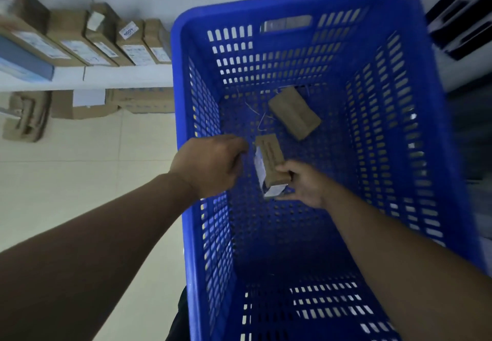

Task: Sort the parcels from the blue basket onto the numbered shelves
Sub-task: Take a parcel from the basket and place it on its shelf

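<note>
The blue basket [183, 106] fills the middle and right of the head view. Inside it, my right hand [303, 183] grips the near end of a small brown parcel [270, 158] with a white label, lifted off the basket floor. My left hand [213, 165] hovers over the basket's left wall, fingers curled downward beside the parcel, holding nothing that I can see. A second brown parcel [294, 113] lies on the basket floor further in.
A white shelf [127, 76] at the upper left carries a row of labelled brown boxes [127, 45]. More cardboard boxes [85, 106] sit under it on the tiled floor. Dark racking [463, 21] stands at the upper right.
</note>
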